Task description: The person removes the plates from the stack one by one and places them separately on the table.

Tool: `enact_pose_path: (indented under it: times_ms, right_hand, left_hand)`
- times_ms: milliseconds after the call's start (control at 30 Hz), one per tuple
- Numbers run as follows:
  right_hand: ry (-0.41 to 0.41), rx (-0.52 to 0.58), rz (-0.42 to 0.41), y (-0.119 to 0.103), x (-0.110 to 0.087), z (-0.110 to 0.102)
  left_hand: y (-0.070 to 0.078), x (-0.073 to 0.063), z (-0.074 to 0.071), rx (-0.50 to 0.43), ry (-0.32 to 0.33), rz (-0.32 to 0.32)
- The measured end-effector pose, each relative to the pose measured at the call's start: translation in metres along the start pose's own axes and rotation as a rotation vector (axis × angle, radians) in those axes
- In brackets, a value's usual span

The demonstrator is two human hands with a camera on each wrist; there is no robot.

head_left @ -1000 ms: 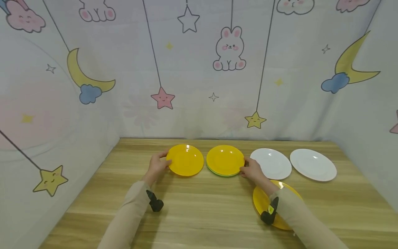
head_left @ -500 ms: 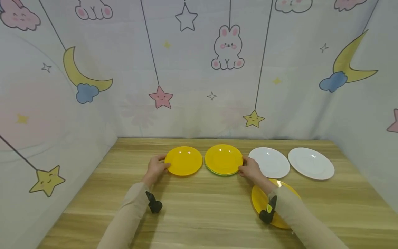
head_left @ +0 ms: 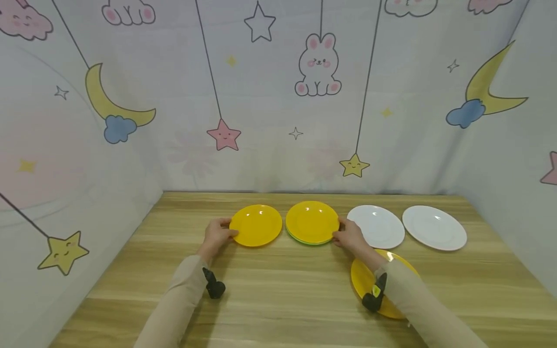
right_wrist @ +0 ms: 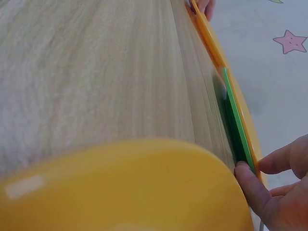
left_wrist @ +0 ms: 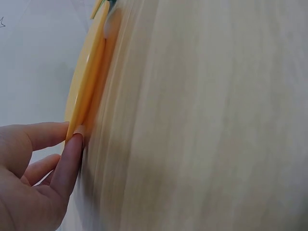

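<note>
At the left, my left hand [head_left: 217,237] pinches the near-left rim of a yellow plate [head_left: 256,225], thumb and fingers on either side of the edge in the left wrist view. To its right, a second yellow plate [head_left: 312,222] sits on top of a green plate [right_wrist: 236,113], of which only a thin edge shows in the head view. My right hand [head_left: 350,237] grips the right rim of this stack, with the thumb against the green plate and a finger on the yellow one. A narrow gap separates the two yellow plates in the head view.
Two white plates [head_left: 376,227] lie in a row at the back right, the farther white plate [head_left: 434,228] rightmost. Another yellow plate [head_left: 363,278] lies partly hidden under my right forearm. The wooden table [head_left: 278,299] ends at a patterned cloth backdrop [head_left: 261,164].
The left yellow plate's far edge has dipped a little, so it looks flatter. Both hands keep their hold in nearly the same spots, and the head view has shifted slightly.
</note>
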State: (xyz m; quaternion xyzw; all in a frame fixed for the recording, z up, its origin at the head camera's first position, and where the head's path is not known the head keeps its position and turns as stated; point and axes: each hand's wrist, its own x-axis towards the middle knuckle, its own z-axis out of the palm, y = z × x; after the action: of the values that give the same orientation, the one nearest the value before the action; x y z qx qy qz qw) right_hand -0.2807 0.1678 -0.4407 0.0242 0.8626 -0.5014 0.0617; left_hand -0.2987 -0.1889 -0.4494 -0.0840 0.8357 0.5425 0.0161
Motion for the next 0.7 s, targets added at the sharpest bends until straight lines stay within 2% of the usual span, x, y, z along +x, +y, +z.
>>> enact_pose_path:
  times_ms: [333,700]
  right_hand:
    - [-0.007,0.023,0.002,0.0013,0.0013,-0.0006]
    - [-0.009,0.036,0.011,0.0026,0.0025,-0.0006]
  left_hand:
    - [0.0007,0.0027,-0.0012,0.043,0.011,0.006]
    - [0.0002,0.0015,-0.0065,0.029,0.015,0.026]
